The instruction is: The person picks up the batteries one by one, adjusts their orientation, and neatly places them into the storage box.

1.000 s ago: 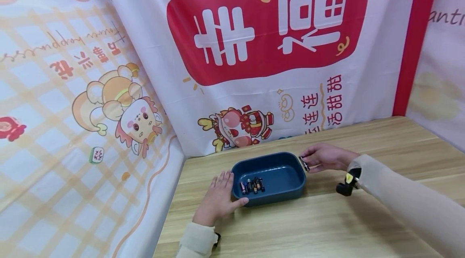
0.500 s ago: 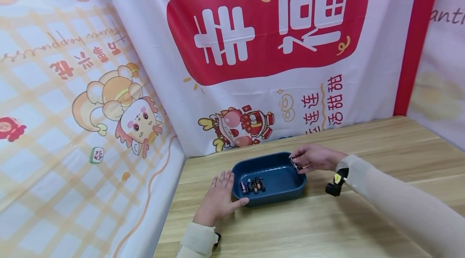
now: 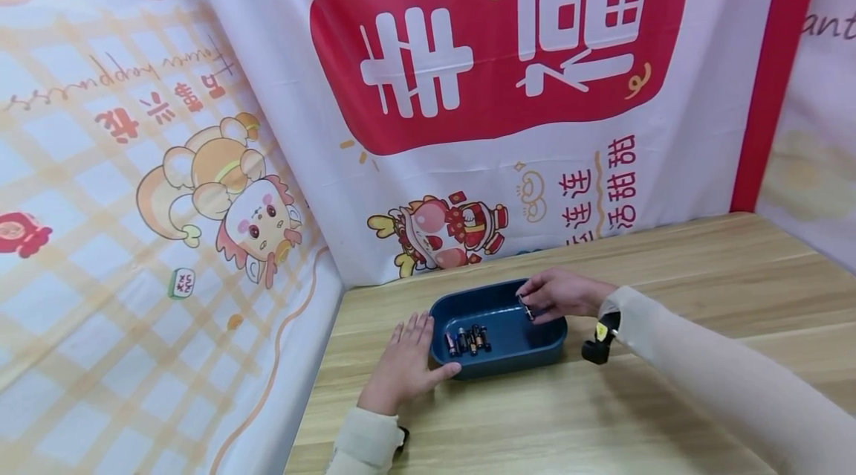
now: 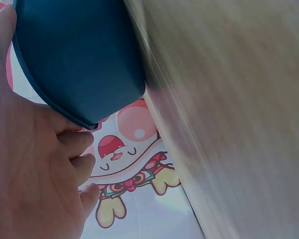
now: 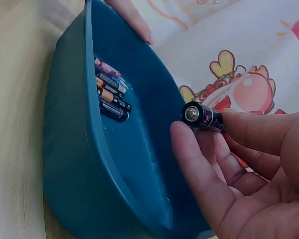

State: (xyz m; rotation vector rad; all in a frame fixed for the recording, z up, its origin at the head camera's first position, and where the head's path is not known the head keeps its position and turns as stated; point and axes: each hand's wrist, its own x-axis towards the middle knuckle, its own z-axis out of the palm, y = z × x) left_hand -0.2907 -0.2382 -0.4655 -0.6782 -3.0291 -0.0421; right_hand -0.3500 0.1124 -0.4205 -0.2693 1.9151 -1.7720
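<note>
A dark blue oval-ended bin (image 3: 508, 363) stands on the wooden table, with several batteries (image 3: 468, 340) lying side by side at its left end. My right hand (image 3: 565, 293) is over the bin's right end and pinches a black battery (image 5: 204, 116) between thumb and fingers, its metal tip facing the right wrist camera. At the left end, my left hand (image 3: 403, 369) rests against the bin's rim, fingers extended along the outside and thumb along the near side. The left wrist view shows the hand's fingers (image 4: 77, 144) by the bin's rim; the batteries are hidden there.
The wooden table (image 3: 669, 267) reaches to a white printed cloth (image 3: 535, 163) hanging close behind the bin. Another checked cloth (image 3: 167, 311) hangs along the left side. A small black wrist camera (image 3: 600, 341) sticks out beneath the right wrist.
My right hand has moved left with the battery, from outside the bin's right edge to over its inside. The left hand and the bin stay where they were.
</note>
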